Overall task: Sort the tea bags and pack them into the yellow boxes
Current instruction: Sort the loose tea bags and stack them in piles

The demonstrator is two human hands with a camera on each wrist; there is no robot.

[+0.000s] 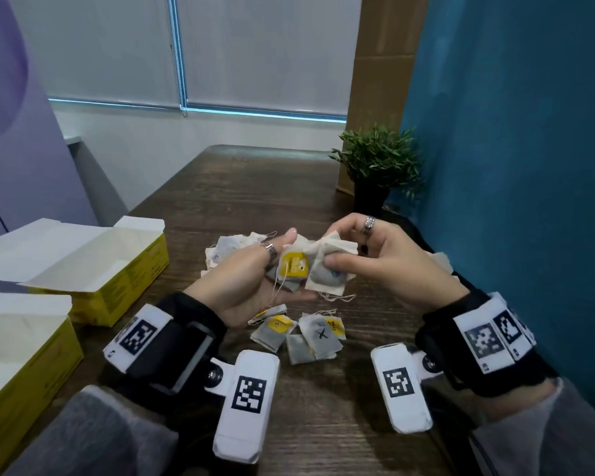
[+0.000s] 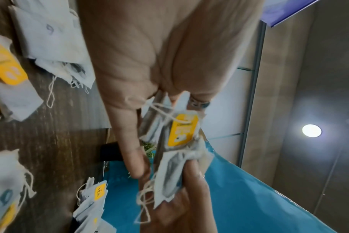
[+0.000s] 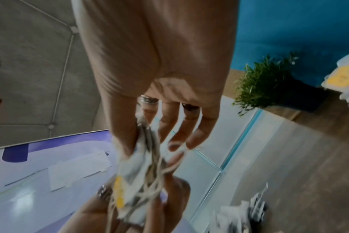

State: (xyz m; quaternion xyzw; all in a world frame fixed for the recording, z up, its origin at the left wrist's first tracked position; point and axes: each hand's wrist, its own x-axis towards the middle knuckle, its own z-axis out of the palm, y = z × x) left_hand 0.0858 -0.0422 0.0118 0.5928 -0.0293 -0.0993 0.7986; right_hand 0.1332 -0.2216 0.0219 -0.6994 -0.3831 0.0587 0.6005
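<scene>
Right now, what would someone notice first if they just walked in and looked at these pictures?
First, the two hands, left hand and right hand, holding a bundle of tea bags above the middle of the wooden table. Next, the open yellow boxes at the left edge, and the small green plant by the blue wall.

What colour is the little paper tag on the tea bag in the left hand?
Yellow, with small dark print. The tag shows best in the head view, resting in the left hand.

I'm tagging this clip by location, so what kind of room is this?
Probably an office or meeting room: a long wooden table, roller blinds over the window, and a small potted plant against a teal wall.
</scene>
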